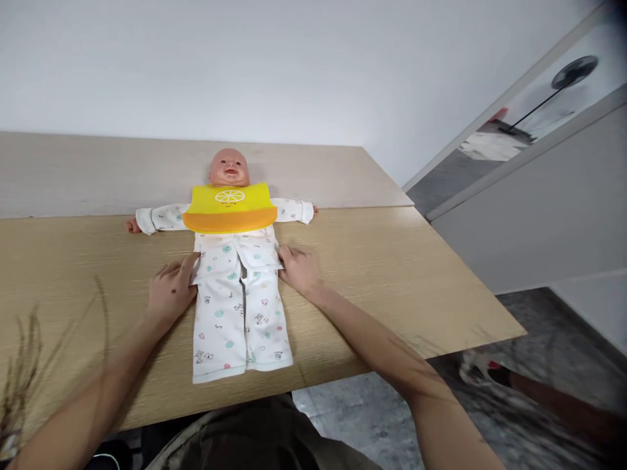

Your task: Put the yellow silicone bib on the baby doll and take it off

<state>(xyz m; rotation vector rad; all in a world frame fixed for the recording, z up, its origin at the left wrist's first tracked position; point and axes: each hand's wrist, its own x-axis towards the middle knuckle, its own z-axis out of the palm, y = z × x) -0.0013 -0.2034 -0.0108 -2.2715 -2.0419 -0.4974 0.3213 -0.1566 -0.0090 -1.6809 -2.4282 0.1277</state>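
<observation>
A baby doll [228, 168] lies face up on the table, arms stretched to both sides. Across its chest is a yellow silicone bib [249, 198] with an orange pocket and a white citrus slice print. The doll wears a white printed baby top [218, 252], whose hem overlaps white printed baby pants [220, 326] laid flat below. My left hand [172, 290] pinches the top's left edge near the hem. On the opposite side, my right hand [298, 269] pinches the right hem corner. Some fingertips are hidden by the cloth.
The wooden table [392, 274] has a paler strip [318, 170] along the wall. Thin dry stems [29, 365] rise at the lower left. Beyond the table's right edge, a person's leg and shoe [482, 372] show on the grey floor. A black fan [573, 72] appears at upper right.
</observation>
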